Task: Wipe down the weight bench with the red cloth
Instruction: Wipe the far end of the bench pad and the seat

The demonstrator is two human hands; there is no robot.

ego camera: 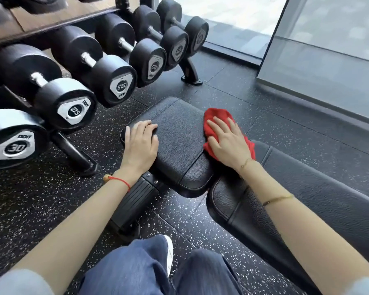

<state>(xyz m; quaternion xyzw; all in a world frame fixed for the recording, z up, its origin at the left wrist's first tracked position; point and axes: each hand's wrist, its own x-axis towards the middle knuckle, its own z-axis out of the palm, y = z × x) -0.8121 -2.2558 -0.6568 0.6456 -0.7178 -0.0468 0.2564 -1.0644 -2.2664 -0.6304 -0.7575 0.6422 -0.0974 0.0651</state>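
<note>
The black padded weight bench lies low across the middle, its seat pad [179, 133] ahead of me and its long back pad [307, 201] running off to the right. A red cloth [216, 116] lies bunched on the seat pad's right edge. My right hand [228, 141] presses flat on the cloth with straight, spread fingers. My left hand [140, 143] rests on the seat pad's left edge, fingers curled over the rim.
A rack of black dumbbells [77, 81] stands close on the left, its foot [77, 154] reaching toward the bench. Speckled rubber floor [285, 128] surrounds the bench. A glass wall [328, 50] rises at the right rear. My knees [149, 271] are at the bottom.
</note>
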